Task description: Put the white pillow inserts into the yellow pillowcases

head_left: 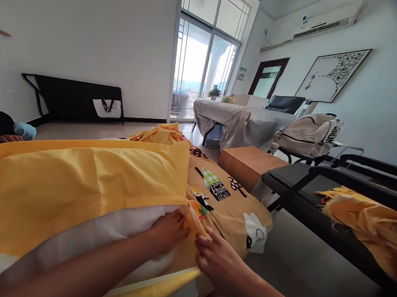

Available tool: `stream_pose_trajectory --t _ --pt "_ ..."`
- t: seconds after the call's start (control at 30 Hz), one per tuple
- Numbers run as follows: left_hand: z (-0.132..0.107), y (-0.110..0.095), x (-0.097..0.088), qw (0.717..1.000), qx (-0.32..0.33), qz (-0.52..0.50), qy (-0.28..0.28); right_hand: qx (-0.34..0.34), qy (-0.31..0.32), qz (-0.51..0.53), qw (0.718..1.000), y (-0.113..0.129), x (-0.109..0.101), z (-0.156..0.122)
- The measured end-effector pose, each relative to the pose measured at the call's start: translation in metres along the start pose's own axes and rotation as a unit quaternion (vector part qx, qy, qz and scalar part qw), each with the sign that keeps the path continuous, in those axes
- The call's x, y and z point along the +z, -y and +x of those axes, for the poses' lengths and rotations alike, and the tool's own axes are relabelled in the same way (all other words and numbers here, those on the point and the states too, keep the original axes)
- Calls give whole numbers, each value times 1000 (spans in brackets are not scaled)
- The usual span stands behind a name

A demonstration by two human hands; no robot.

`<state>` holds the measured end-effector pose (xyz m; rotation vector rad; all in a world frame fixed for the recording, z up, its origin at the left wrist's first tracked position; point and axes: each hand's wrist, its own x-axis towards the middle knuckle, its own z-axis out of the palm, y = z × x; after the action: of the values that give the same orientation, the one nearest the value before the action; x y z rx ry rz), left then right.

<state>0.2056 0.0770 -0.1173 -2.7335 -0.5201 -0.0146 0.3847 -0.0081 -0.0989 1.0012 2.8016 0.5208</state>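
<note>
A yellow pillowcase (84, 169) lies before me with its open side toward me. Inside it shows a white pillow (121, 224), partly covered by the yellow cloth. My left hand (171, 229) reaches along the opening, fingers curled on the pillow's corner near the right end of the case; its fingertips are partly hidden. Close by on the right, my right hand (217, 256) is closed with thumb and fingers pinching the edge of the pillowcase opening. Under both spreads a tan printed blanket (225, 212) with trees and a white animal figure.
Another person's hand (10, 138) rests at the far left. To the right stand a wooden box (254, 160) and a black-framed chair (290, 180) with bunched orange cloth (368, 215). Behind are a backpack (309, 134), a plastic-covered table (233, 117) and a white bag (107, 109).
</note>
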Motion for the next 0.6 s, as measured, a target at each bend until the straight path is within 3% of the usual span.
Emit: stream_pose_trajectory --t 0.13,0.3,0.47,0.6 --pt "-15 2 8 995 -38 7 89 29 13 -53 998 1 5 1" --pt "8 -8 3 986 -67 3 155 34 16 -86 996 3 1 11" --pt "44 -18 -1 988 -108 8 106 54 14 -78 995 2 16 28" --pt "48 -5 8 995 -87 24 39 65 31 -42 997 -2 26 31"
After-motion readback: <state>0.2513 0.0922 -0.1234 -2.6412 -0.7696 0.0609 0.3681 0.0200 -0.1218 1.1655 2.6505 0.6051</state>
